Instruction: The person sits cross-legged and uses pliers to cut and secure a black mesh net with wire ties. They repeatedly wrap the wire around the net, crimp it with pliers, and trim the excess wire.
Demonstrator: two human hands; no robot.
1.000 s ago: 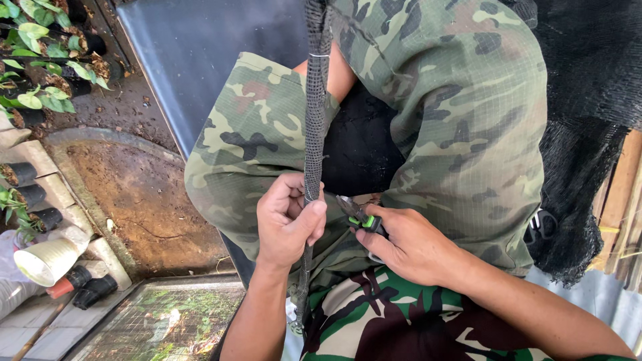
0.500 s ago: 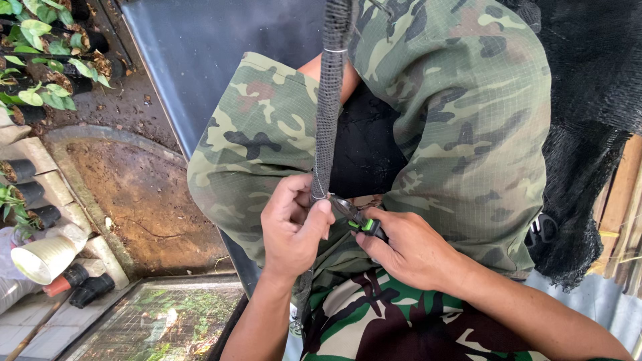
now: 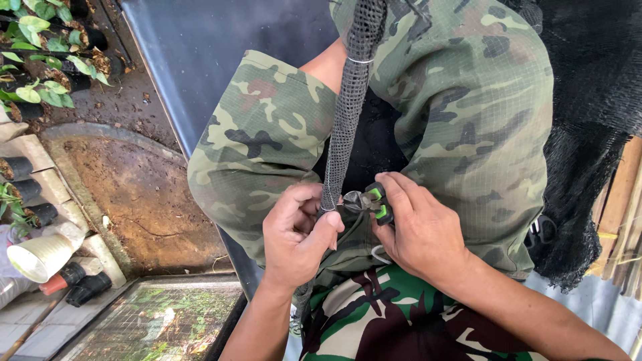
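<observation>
The left hand (image 3: 297,234) is closed around a rolled strip of black netting (image 3: 348,113), pinching it at its lower end, over the camouflage trousers (image 3: 468,120) of the person's lap. The right hand (image 3: 418,230) grips small pliers with green-and-black handles (image 3: 371,200), their metal tip touching the netting just beside the left thumb. Far left, potted green plants (image 3: 40,73) stand on dark soil, and a white cup (image 3: 40,254) lies near them.

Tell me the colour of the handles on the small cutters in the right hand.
Black with bright green grips, seen in the head view: the cutters sit in the right hand.
</observation>
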